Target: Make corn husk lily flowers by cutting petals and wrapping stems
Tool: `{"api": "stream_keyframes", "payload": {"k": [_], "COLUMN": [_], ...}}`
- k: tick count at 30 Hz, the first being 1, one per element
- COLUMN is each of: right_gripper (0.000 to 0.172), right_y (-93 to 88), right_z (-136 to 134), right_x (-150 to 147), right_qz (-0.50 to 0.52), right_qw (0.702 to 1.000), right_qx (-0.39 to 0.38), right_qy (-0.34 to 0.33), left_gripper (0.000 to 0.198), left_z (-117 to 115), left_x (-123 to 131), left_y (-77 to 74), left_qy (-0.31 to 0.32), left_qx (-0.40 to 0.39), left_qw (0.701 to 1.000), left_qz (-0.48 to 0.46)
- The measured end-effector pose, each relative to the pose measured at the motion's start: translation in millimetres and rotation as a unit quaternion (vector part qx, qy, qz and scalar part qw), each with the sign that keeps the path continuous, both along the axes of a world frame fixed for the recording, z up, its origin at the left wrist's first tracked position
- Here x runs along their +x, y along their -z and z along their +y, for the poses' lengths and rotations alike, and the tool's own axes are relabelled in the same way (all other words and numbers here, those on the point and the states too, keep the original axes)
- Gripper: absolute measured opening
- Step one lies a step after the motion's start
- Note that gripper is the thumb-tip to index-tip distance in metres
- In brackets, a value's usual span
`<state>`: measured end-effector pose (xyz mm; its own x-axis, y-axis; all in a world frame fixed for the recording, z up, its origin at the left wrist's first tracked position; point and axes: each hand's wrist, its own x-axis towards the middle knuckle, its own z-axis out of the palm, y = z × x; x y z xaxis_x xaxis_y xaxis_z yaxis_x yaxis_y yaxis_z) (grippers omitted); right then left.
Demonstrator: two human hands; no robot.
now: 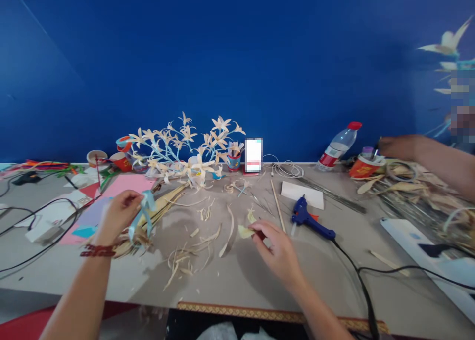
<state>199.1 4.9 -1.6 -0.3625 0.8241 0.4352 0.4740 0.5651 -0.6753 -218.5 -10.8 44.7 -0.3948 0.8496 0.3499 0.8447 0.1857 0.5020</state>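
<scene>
My left hand [120, 211] is closed, thumb and fingers pinching a light blue ribbon [148, 209] that hangs in loops over a bundle of dried husk strips [166, 206]. My right hand [272, 243] pinches a pale yellow piece of husk [245, 232] just above the table. Curled scraps [181, 263] of husk lie between the two hands. To the right of my right hand rests a blue glue gun [311, 221], its black cord running to the table's front edge. Cream husk flowers [198, 167] on light blue stems stand at the back.
A tilted water bottle [337, 147] leans by the blue wall. At the right, another person's hand [395, 148] reaches to a red cup [365, 166] of tools. A lit phone [254, 155] stands at the back. Pink paper [124, 182] and black cables lie at the left.
</scene>
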Motion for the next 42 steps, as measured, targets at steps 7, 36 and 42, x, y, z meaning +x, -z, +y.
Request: {"api": "stream_keyframes", "payload": {"k": [7, 36, 42], "right_gripper": [0.018, 0.016, 0.016], "right_y": [-2.3, 4.9, 3.9], "right_z": [-3.9, -4.8, -13.3], "right_x": [-3.9, 0.3, 6.8], "right_qz": [-0.006, 0.037, 0.039], "right_qw": [1.0, 0.999, 0.999], "right_qx": [-0.018, -0.027, -0.016], "right_qy": [-0.009, -0.003, 0.006], "left_gripper": [0.022, 0.045, 0.042], "left_z": [15.4, 7.1, 38.1], "left_x": [60.5, 157.7, 175.6], "left_y": [20.1, 35.8, 50.8], "left_qy": [0.118, 0.474, 0.509], "left_qx": [-0.045, -0.129, -0.162], "left_qw": [0.974, 0.855, 0.82], "left_qz": [0.186, 0.163, 0.206]}}
